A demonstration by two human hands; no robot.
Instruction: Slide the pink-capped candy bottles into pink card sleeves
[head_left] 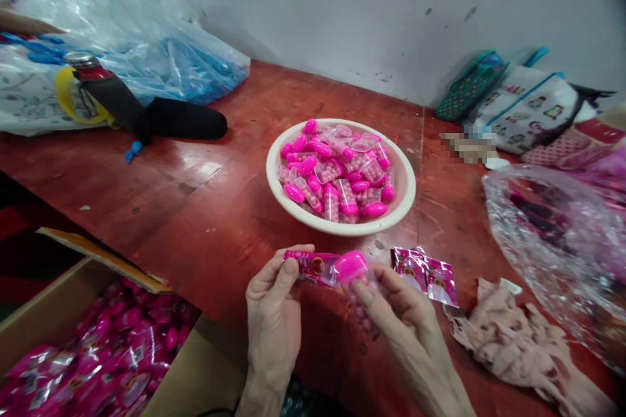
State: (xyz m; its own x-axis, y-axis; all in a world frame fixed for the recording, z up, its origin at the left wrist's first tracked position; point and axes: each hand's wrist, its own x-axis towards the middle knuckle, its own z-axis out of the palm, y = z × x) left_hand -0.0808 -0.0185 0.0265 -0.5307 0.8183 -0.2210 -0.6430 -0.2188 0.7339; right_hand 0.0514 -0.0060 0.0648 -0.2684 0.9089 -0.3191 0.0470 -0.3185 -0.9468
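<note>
My left hand point(276, 303) pinches a small magenta printed sachet point(313, 267) between thumb and fingers. In my right hand point(396, 313) is a clear candy container with a bright pink cap point(351, 266), tilted, with pink balls showing inside. Its capped end meets the right end of the sachet; whether it is inside the opening I cannot tell. Just beyond both hands stands a white bowl point(341, 229) heaped with similar pink-capped containers point(337, 169). Two more magenta sachets point(423, 273) lie flat on the table, right of my right hand.
A cardboard box point(195, 365) at lower left holds many filled magenta packets point(112, 345). Crumpled beige cloth point(518, 339) and a clear plastic bag point(542, 228) lie right. Bags point(523, 101) lean on the wall. A bottle in a black sleeve point(110, 94) and plastic sheeting point(161, 45) occupy the left.
</note>
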